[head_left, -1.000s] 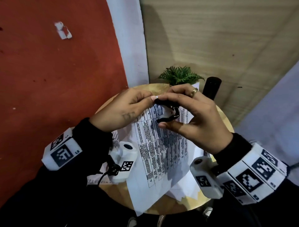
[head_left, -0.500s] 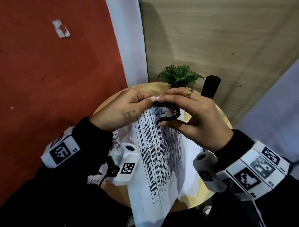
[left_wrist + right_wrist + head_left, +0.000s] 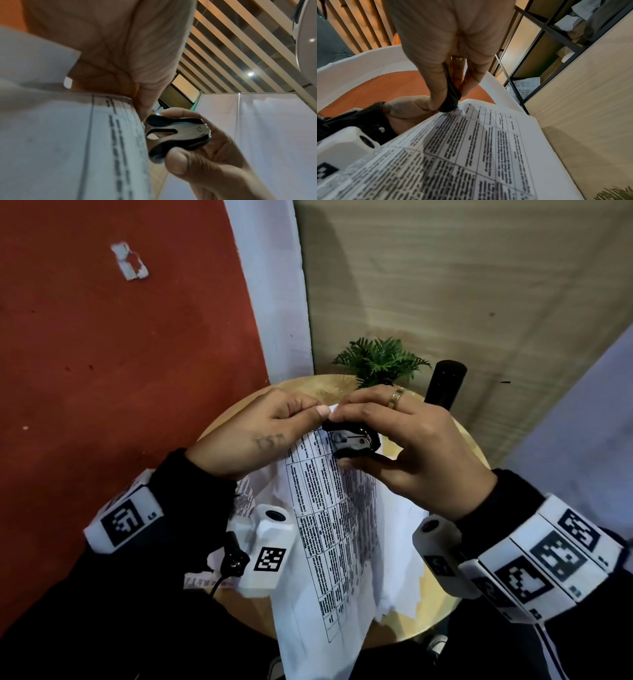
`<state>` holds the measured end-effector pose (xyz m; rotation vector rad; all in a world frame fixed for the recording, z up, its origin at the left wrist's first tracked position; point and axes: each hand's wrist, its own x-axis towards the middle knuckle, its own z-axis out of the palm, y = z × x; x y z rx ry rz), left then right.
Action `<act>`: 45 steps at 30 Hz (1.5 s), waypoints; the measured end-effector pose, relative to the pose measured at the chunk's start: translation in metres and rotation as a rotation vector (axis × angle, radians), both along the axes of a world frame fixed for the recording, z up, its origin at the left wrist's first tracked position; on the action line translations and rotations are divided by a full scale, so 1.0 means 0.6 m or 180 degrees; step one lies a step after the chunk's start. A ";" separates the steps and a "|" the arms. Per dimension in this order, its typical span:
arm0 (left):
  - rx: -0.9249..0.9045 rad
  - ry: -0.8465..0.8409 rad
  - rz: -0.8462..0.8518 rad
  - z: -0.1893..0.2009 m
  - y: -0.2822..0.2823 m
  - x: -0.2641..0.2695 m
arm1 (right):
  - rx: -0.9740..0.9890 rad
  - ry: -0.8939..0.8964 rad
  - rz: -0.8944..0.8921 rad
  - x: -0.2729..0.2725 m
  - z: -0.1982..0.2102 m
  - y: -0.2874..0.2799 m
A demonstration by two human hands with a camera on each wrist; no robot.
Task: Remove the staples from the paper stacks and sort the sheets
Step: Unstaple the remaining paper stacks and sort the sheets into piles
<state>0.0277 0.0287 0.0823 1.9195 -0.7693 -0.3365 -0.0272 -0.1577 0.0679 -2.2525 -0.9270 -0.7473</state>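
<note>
The step in hand looks like pulling a staple from one stapled stack, held up over the round wooden tabletop [image 3: 469,446]. Loose white sheets [image 3: 400,529] lie on it, smooth grain showing at the rim; a small green fern-like plant [image 3: 380,361] and a black cylinder [image 3: 445,385] stand at about 12 and 1 o'clock.

The stapled paper stack [image 3: 329,542] hangs from its top corner toward 6 o'clock, thin, limp, printed with a ruled table of dark text. The left hand [image 3: 253,433] pinches that corner between thumb and curled fingers, at 12 o'clock of the stack.

The right hand [image 3: 421,446], a gold ring on one finger, squeezes a black claw-type staple remover [image 3: 176,134] between thumb and fingers; its curved metal claws sit at the paper's corner, just beside the left fingertips. The staple itself cannot be made out.

Next, I judge, a steady pull away from the corner while the left hand braces the sheets, since thin paper tears easily.
</note>
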 end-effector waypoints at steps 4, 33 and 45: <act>-0.0053 0.0068 -0.0003 0.001 0.002 -0.001 | -0.0037 0.0029 -0.0055 -0.005 0.001 -0.004; -0.0200 0.0266 0.0075 0.010 0.007 -0.016 | 0.0110 0.0015 0.0042 -0.013 0.007 -0.004; -0.0164 0.0216 -0.0057 0.015 0.008 -0.023 | -0.0001 -0.0086 0.0001 -0.011 0.007 0.005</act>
